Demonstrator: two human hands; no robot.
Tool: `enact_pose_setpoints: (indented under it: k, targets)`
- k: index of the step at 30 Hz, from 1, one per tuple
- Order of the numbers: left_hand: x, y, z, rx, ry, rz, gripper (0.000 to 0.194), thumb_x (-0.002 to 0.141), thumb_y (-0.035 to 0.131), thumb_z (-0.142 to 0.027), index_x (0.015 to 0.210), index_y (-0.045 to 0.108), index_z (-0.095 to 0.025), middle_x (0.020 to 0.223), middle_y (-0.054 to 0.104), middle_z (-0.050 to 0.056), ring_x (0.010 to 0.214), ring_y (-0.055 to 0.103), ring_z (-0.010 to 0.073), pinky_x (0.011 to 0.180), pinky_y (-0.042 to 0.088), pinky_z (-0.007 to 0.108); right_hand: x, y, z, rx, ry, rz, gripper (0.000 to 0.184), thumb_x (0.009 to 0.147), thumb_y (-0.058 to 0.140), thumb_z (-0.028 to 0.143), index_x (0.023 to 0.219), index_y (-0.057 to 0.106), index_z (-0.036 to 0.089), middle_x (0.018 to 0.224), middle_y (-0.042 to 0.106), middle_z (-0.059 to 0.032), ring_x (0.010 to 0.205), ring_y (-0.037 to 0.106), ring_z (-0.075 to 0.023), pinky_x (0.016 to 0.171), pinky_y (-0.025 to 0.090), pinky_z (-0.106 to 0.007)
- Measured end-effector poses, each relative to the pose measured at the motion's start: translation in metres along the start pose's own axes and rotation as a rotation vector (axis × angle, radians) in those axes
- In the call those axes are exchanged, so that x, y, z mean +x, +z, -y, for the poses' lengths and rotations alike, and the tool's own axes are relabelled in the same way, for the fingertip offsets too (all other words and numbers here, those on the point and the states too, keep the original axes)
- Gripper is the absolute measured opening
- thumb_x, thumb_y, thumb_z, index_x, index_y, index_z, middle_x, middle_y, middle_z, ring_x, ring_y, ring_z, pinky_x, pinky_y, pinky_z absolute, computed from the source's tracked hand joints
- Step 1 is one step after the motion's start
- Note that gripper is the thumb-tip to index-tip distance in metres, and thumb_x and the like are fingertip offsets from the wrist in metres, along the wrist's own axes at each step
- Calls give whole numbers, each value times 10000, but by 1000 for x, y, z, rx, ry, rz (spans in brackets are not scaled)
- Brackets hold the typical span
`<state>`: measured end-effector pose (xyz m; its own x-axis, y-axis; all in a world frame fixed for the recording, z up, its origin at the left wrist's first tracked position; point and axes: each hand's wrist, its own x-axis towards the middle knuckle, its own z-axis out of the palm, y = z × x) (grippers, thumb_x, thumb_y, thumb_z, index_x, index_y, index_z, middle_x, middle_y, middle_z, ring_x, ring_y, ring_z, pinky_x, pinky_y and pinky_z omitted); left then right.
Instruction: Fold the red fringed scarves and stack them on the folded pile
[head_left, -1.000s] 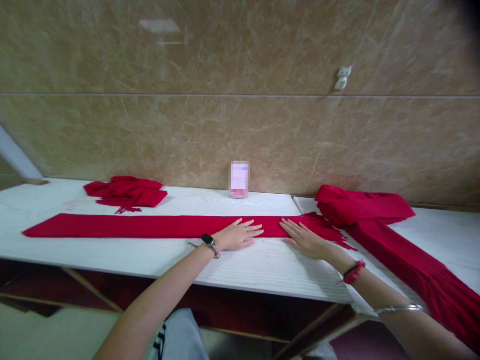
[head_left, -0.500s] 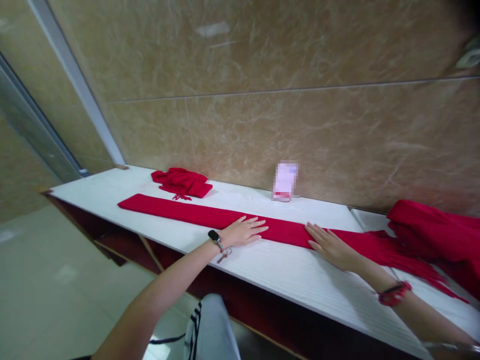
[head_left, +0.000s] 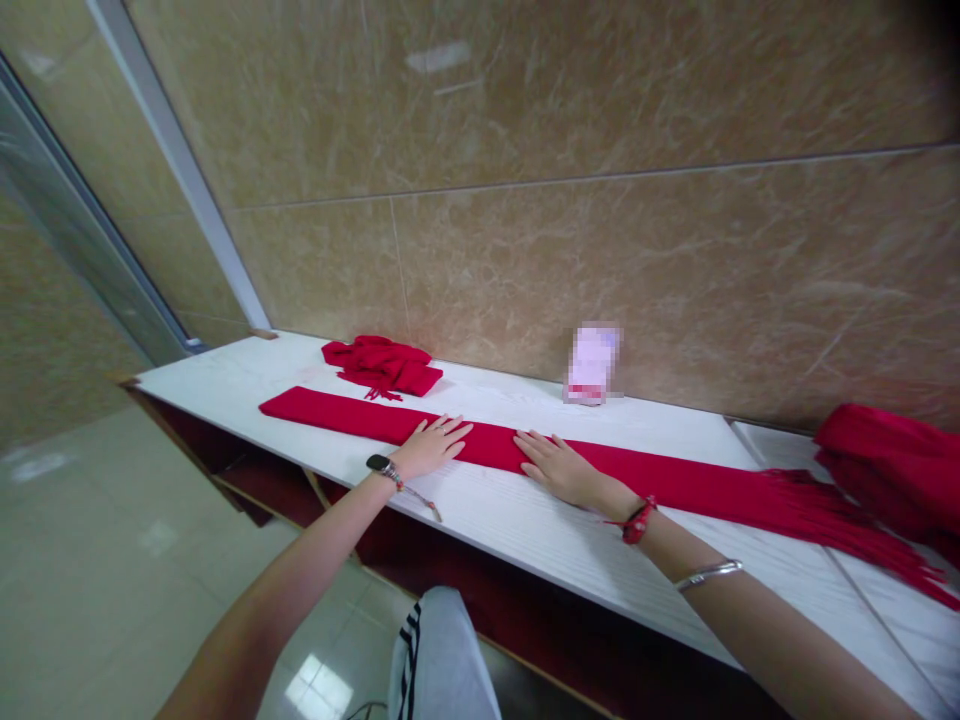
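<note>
A long red scarf [head_left: 675, 480], folded into a narrow flat strip, lies along the white tabletop [head_left: 480, 520]. Its fringe spreads out at the right end. My left hand [head_left: 431, 447] rests flat on the strip left of its middle, fingers spread. A short way to the right, my right hand [head_left: 559, 466] also lies palm down on the scarf, fingers stretched out. Neither hand grips the cloth.
Behind the strip, a crumpled red cloth [head_left: 386, 365] lies at the back left. A larger red bundle [head_left: 892, 470] sits at the far right. A blurred-out phone-like object [head_left: 592, 362] leans on the tiled wall [head_left: 495, 260]. Open shelves run below the tabletop.
Both hands have slid leftward along the folded scarf, the right one further, so they are now closer together. The view has shifted slightly; the scarf stays in place.
</note>
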<state>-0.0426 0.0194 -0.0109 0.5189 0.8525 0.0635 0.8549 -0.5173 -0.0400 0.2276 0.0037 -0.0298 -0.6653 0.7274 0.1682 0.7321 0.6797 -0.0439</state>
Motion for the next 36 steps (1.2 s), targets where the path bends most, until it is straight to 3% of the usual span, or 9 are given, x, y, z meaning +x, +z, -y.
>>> enact_pose_setpoints:
  k: [6, 9, 12, 16, 20, 25, 28, 31, 36]
  targets:
    - [-37, -4, 65, -27, -219, 92, 469, 934, 243, -399, 1392, 264, -301, 1468, 227, 31, 1335, 180, 286, 1010, 174, 578, -11, 4, -15, 13, -4, 72, 542, 932, 217, 409, 1374, 321, 112, 1418, 317, -157, 1302, 281, -264, 1014, 299, -491]
    - [-44, -6, 78, -40, -295, 124, 474, 929, 243, -401, 1390, 271, -295, 1476, 199, 41, 1339, 147, 316, 976, 159, 637, 20, -9, 5, 9, -2, 58, 552, 925, 237, 418, 1351, 360, 89, 1391, 355, -187, 1289, 306, -285, 1011, 289, -512]
    - [-43, -6, 75, -69, -304, 136, 475, 926, 244, -417, 1391, 256, -323, 1484, 169, 30, 1341, 117, 337, 961, 153, 657, 67, -16, 41, 42, -32, -26, 562, 921, 264, 425, 1364, 336, 87, 1421, 304, -173, 1317, 244, -268, 1055, 217, -483]
    - [-50, -6, 82, -102, -360, 139, 514, 898, 277, -509, 1389, 250, -359, 1490, 145, 10, 1337, 97, 365, 975, 135, 645, 103, -1, 71, 105, -100, 4, 541, 927, 259, 404, 1377, 315, 109, 1435, 286, -144, 1327, 218, -252, 1060, 214, -467]
    - [-72, -8, 126, -103, -464, 141, 510, 904, 267, -483, 1396, 236, -351, 1489, 147, 5, 1336, 107, 361, 985, 122, 638, 102, 14, 67, 97, -126, 64, 537, 929, 239, 396, 1376, 321, 109, 1432, 291, -142, 1322, 235, -244, 1061, 210, -471]
    - [-78, -9, 173, -66, -672, 179, 530, 888, 236, -532, 1392, 245, -366, 1487, 153, -10, 1324, 87, 411, 964, 38, 680, 136, 2, 82, 83, -114, 102, 567, 915, 270, 423, 1367, 336, 86, 1427, 293, -161, 1319, 238, -268, 1057, 216, -478]
    - [-67, -4, 179, -6, -655, 126, 549, 877, 239, -558, 1390, 253, -365, 1491, 140, -10, 1316, 62, 436, 969, 7, 677, 171, 5, 107, 108, -177, 29, 566, 920, 262, 414, 1394, 277, 104, 1457, 236, -126, 1339, 181, -252, 1072, 182, -467]
    - [-60, 4, 189, -27, -609, 106, 546, 880, 247, -542, 1398, 217, -373, 1495, 124, -8, 1318, 75, 430, 977, 83, 661, 190, 21, 122, 113, -211, 51, 552, 927, 246, 397, 1387, 291, 96, 1444, 270, -125, 1334, 200, -243, 1074, 180, -462]
    - [-76, 9, 250, -55, -680, 136, 542, 886, 257, -507, 1401, 231, -339, 1488, 162, 23, 1322, 135, 389, 984, 177, 608, 186, 37, 119, 99, -207, 63, 555, 929, 213, 403, 1386, 295, 98, 1445, 259, -119, 1331, 209, -240, 1073, 186, -465]
